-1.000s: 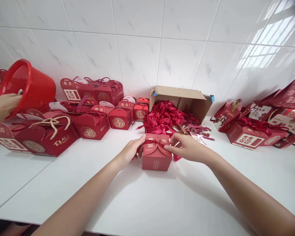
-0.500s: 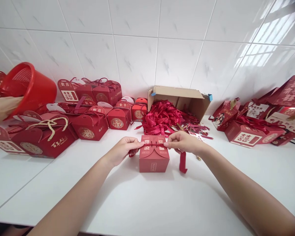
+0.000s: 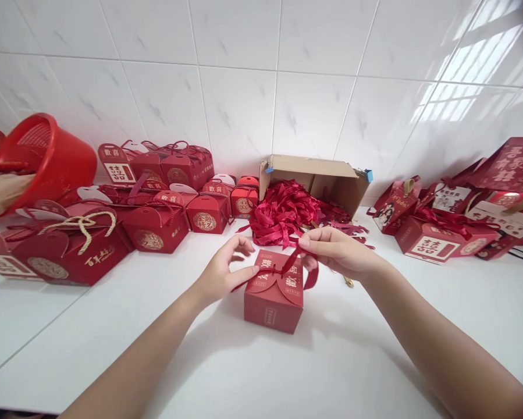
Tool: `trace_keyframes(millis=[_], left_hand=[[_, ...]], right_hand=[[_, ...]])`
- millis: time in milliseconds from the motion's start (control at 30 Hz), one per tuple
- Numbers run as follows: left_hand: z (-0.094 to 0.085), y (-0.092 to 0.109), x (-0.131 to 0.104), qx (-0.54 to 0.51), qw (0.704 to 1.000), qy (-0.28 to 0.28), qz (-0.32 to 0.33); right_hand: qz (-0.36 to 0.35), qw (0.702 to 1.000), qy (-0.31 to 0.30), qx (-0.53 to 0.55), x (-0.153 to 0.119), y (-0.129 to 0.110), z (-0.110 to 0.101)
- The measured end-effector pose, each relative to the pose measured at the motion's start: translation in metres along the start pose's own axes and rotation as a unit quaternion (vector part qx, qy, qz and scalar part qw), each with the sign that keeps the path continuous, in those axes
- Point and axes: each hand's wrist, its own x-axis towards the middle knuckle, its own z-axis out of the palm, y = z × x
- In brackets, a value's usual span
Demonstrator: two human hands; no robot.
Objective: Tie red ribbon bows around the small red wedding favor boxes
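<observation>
A red gift box point(image 3: 273, 314) with gold lettering and curved flaps rests on the white table in front of me, turned slightly. A dark red ribbon point(image 3: 278, 270) runs through the slots in its top and crosses at the middle. My right hand point(image 3: 328, 247) pinches one end of this ribbon above the box's right side, and a loop hangs under the fingers. At the left edge of the top, the thumb of my left hand point(image 3: 226, 270) touches near the other ribbon end. That hand's fingers are spread and curved.
Behind the box, a pile of red ribbons point(image 3: 285, 212) spills from a cardboard box point(image 3: 313, 164). Finished-looking red gift boxes point(image 3: 156, 227) line the left, and more gift boxes point(image 3: 447, 235) stand right. At far left another person's hand point(image 3: 2, 195) reaches into a red basket point(image 3: 71, 169).
My right hand has lifted its ribbon end up over the box top. My left hand's fingers have opened from their pinch. The box has turned and shifted slightly nearer me.
</observation>
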Motion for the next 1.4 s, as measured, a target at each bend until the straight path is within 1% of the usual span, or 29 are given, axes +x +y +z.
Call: trace_keyframes(millis=[33, 67, 100, 167, 200, 267, 333, 433, 567, 633, 700, 733, 767, 833, 900, 967, 1033, 1067, 1133, 1200, 1233, 1300, 1400], left_hand=[[0.004, 0.005, -0.001, 0.042, 0.998, 0.032, 0.046], [0.009, 0.01, -0.002, 0.081, 0.992, 0.044, 0.082], [0.013, 0.016, -0.002, 0.116, 0.987, 0.041, 0.103], [0.023, 0.024, -0.001, 0.181, 0.976, 0.032, 0.12], [0.027, 0.027, 0.0, 0.216, 0.967, 0.042, 0.125], [0.035, 0.032, 0.005, 0.271, 0.95, 0.082, 0.13], [0.041, 0.034, 0.01, 0.292, 0.94, 0.106, 0.137], [0.043, 0.037, 0.016, 0.306, 0.928, 0.139, 0.159], [0.041, 0.039, 0.018, 0.346, 0.892, 0.217, 0.196], [0.041, 0.038, 0.018, 0.362, 0.874, 0.241, 0.217], [0.042, 0.037, 0.017, 0.366, 0.866, 0.254, 0.227], [0.043, 0.037, 0.017, 0.359, 0.871, 0.249, 0.225], [0.042, 0.037, 0.016, 0.344, 0.883, 0.237, 0.216], [0.038, 0.04, 0.016, 0.284, 0.923, 0.193, 0.175], [0.03, 0.042, 0.016, 0.198, 0.963, 0.15, 0.104], [0.018, 0.041, 0.016, 0.137, 0.983, 0.124, 0.021], [0.006, 0.036, 0.017, 0.124, 0.987, 0.08, -0.058], [0.001, 0.032, 0.017, 0.127, 0.986, 0.045, -0.094], [-0.006, 0.023, 0.017, 0.134, 0.978, -0.041, -0.156], [-0.009, 0.017, 0.017, 0.135, 0.965, -0.113, -0.194], [-0.01, 0.015, 0.017, 0.134, 0.961, -0.136, -0.199], [-0.009, 0.013, 0.017, 0.125, 0.962, -0.154, -0.188], [-0.008, 0.012, 0.017, 0.104, 0.973, -0.133, -0.157]], right_hand=[[-0.017, 1.0, 0.01, 0.018, -0.001, -0.002, 0.003], [-0.035, 0.999, 0.019, 0.032, -0.002, -0.003, 0.006], [-0.052, 0.997, 0.025, 0.042, -0.003, -0.004, 0.008], [-0.076, 0.995, 0.025, 0.051, -0.005, -0.007, 0.012], [-0.081, 0.995, 0.023, 0.049, -0.006, -0.008, 0.014], [-0.084, 0.996, 0.028, 0.033, -0.008, -0.011, 0.015], [-0.076, 0.996, 0.045, 0.016, -0.009, -0.013, 0.016], [-0.054, 0.996, 0.075, -0.014, -0.009, -0.014, 0.016], [-0.022, 0.992, 0.1, -0.068, -0.007, -0.013, 0.014], [-0.008, 0.99, 0.11, -0.092, -0.004, -0.009, 0.013], [-0.006, 0.989, 0.104, -0.106, 0.0, -0.003, 0.014], [-0.011, 0.989, 0.096, -0.113, 0.002, 0.001, 0.015], [-0.017, 0.989, 0.088, -0.121, 0.005, 0.004, 0.017], [-0.032, 0.987, 0.081, -0.133, 0.008, 0.01, 0.022], [-0.038, 0.985, 0.102, -0.137, 0.011, 0.014, 0.027], [-0.038, 0.981, 0.13, -0.142, 0.011, 0.015, 0.03], [-0.04, 0.979, 0.135, -0.148, 0.01, 0.015, 0.032], [-0.041, 0.98, 0.125, -0.146, 0.01, 0.014, 0.033], [-0.041, 0.986, 0.089, -0.136, 0.007, 0.012, 0.034], [-0.034, 0.991, 0.041, -0.121, 0.004, 0.009, 0.034], [-0.031, 0.992, 0.019, -0.121, 0.002, 0.008, 0.034], [-0.031, 0.989, -0.014, -0.147, -0.001, 0.003, 0.033], [-0.035, 0.977, -0.025, -0.208, -0.004, -0.003, 0.032]])
